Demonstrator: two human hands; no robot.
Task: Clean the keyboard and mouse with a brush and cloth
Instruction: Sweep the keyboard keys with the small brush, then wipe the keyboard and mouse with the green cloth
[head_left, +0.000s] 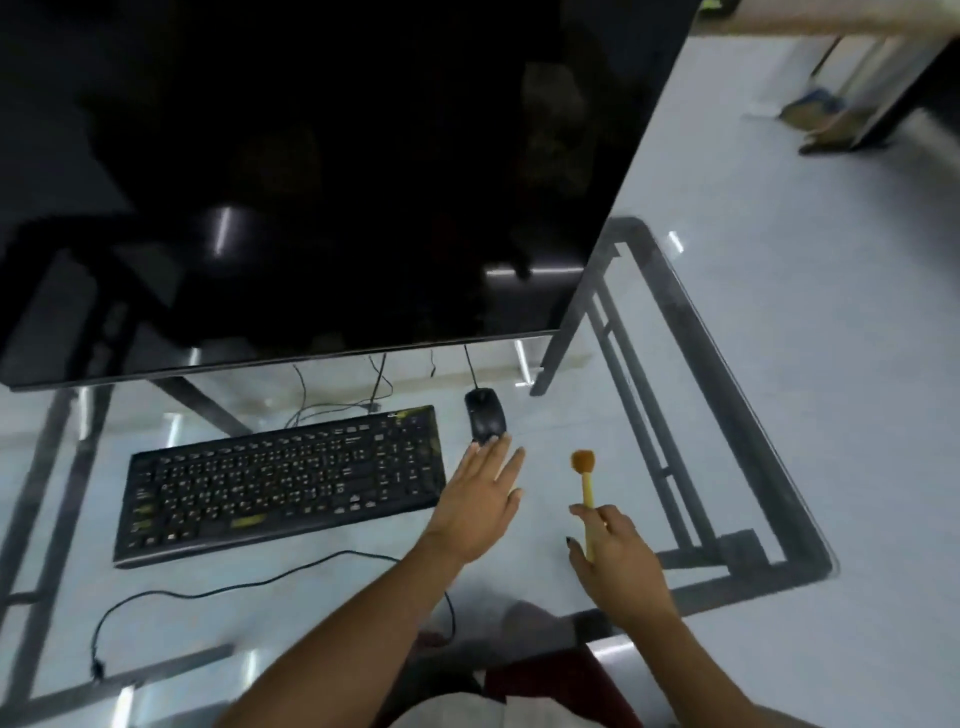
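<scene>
Black keyboard (280, 480), mouse (485, 414), seemingly upright brush (586, 480)

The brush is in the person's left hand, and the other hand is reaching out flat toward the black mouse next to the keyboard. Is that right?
Not quite. The head view shows the brush gripped in the right hand, not the left. It is the left hand that reaches out flat toward the black mouse next to the keyboard.

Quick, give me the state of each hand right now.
Left hand: open, fingers straight, fingertips at the near end of the mouse.
Right hand: closed around the handle of the brush, bristles pointing away.
</scene>
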